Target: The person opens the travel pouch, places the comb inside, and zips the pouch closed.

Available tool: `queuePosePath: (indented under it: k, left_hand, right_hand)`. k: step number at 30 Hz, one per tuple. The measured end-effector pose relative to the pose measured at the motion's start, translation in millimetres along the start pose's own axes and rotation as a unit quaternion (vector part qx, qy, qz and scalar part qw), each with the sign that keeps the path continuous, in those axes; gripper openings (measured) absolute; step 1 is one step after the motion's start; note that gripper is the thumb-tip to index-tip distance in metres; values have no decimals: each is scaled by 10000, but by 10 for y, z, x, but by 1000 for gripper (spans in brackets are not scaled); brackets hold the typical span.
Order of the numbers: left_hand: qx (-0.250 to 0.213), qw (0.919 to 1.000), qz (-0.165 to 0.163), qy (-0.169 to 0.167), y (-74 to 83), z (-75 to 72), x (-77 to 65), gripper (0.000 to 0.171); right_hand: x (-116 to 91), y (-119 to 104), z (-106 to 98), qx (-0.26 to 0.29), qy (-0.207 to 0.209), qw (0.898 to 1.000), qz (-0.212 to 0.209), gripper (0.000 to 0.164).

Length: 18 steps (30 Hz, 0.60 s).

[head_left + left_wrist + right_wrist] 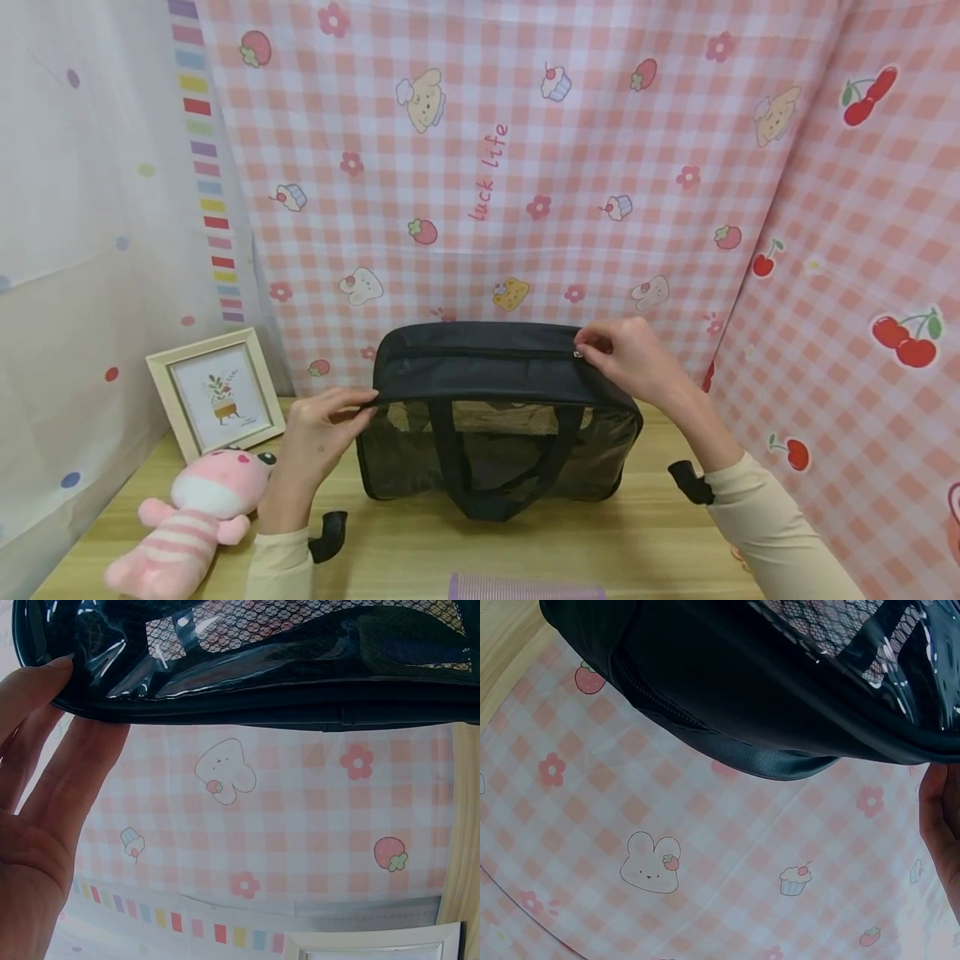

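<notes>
- Pink-and-white checked cloth [525,167] with cartoon prints: hung behind everything, probably as a backdrop.
- Pale wood-grain tabletop [600,542]: carries the lot.
- Black faux-leather and see-through plastic bag [480,379]: upright, mid-table, long side facing the person, which likely puts the top zip within reach of both hands. Black webbing handle [495,505] hangs down the front. Pale mesh [495,419] shows through the smoky front panel [405,462]; no contents can be made out.
- Pink-and-white striped plush toy [180,537]: on its back at left, near the left forearm.
- Cream rectangular picture frame [169,402]: leaning behind the toy, holds a potted-plant print.
- Right hand [630,354]: fingertips narrow, pinching the silvery metal zip pull [577,353].
- Left hand [322,421]: thumb and fingers pinch the bag's top left corner, presumably bracing it against the zip's drag.
- Lilac ridged comb-like strip [525,589]: front edge, cut off by the view.
- Zip pull again: toward the zip's right end; how far it's unzipped, can't tell.
</notes>
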<state>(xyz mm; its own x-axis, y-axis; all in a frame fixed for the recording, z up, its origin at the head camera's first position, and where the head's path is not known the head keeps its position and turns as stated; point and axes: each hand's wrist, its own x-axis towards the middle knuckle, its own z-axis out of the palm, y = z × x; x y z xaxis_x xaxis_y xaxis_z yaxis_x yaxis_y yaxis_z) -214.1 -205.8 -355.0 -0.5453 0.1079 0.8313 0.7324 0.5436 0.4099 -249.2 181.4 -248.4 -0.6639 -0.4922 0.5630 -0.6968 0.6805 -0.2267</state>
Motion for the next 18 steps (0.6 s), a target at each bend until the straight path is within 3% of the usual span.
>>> queuePosePath:
  k: [18]
  left_hand:
    - [-166,9998,92,74,25,15,6,30]
  right_hand:
    - [62,-24,40,37,50,9999,-150,5]
